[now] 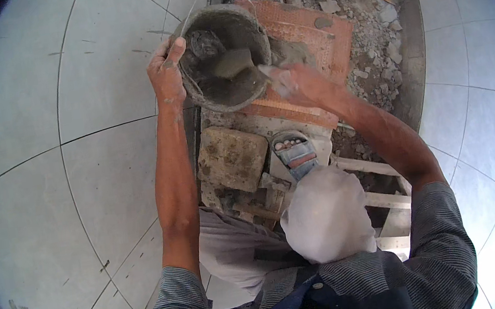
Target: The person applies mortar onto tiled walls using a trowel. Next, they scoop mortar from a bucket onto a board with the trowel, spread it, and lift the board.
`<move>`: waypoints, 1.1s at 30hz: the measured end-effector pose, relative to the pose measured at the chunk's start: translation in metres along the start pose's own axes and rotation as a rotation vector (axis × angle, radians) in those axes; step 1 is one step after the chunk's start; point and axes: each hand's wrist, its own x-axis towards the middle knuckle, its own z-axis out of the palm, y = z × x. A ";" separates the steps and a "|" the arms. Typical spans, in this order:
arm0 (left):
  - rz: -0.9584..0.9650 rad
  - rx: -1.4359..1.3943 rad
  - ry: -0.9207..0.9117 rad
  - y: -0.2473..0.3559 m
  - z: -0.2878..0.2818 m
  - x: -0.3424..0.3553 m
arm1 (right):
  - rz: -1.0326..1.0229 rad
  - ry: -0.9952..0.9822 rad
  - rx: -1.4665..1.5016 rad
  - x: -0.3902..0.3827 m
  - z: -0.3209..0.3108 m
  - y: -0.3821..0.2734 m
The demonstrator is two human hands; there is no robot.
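Observation:
A cement-caked bucket (231,103) with a thin wire handle is tipped so that its mouth faces me. My left hand (167,74) grips its left rim, thumb over the edge. Inside lie wet grey mortar and a dark rounded lump (205,44). My right hand (296,85), smeared with grey and slightly blurred, is at the right rim, closed round the handle of a trowel. The flat trowel blade (233,64) reaches into the bucket above the mortar. Its handle is mostly hidden by my fingers.
Under and right of the bucket lies an orange patterned board (333,43) with mortar on it. Rubble (381,55) fills the gap beyond. A rough square block (232,156) sits near my sandalled foot (294,151). Wooden slats (385,200) lie right of my knee; pale tiles (105,67) flank both sides.

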 end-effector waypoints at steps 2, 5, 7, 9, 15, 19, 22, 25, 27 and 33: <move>-0.013 0.009 -0.014 0.003 0.010 -0.005 | -0.064 0.118 0.075 0.013 0.000 0.004; -0.030 -0.119 -0.077 0.006 0.002 -0.001 | -0.126 0.120 0.081 0.005 0.007 0.012; 0.001 -0.091 -0.060 0.006 0.001 -0.005 | -0.114 0.001 0.006 -0.004 0.007 0.018; 0.031 -0.066 -0.042 0.005 0.002 -0.005 | -0.071 -0.080 -0.041 -0.008 0.001 0.020; 0.046 -0.090 -0.115 0.013 0.005 -0.002 | -0.055 0.001 -0.025 -0.001 0.010 0.011; 0.065 -0.070 -0.069 0.014 0.006 0.000 | -0.064 0.031 -0.085 -0.007 0.001 0.019; 0.039 -0.078 -0.059 0.010 0.003 -0.005 | -0.110 0.286 0.146 0.007 -0.006 0.001; 0.052 -0.116 -0.051 0.011 -0.001 -0.006 | 0.047 0.019 0.108 0.002 -0.006 -0.002; 0.049 -0.142 -0.059 0.009 0.004 -0.008 | -0.068 0.037 0.004 -0.021 0.004 0.022; 0.048 -0.065 -0.020 0.020 0.007 -0.013 | -0.013 0.151 0.362 0.007 0.003 -0.028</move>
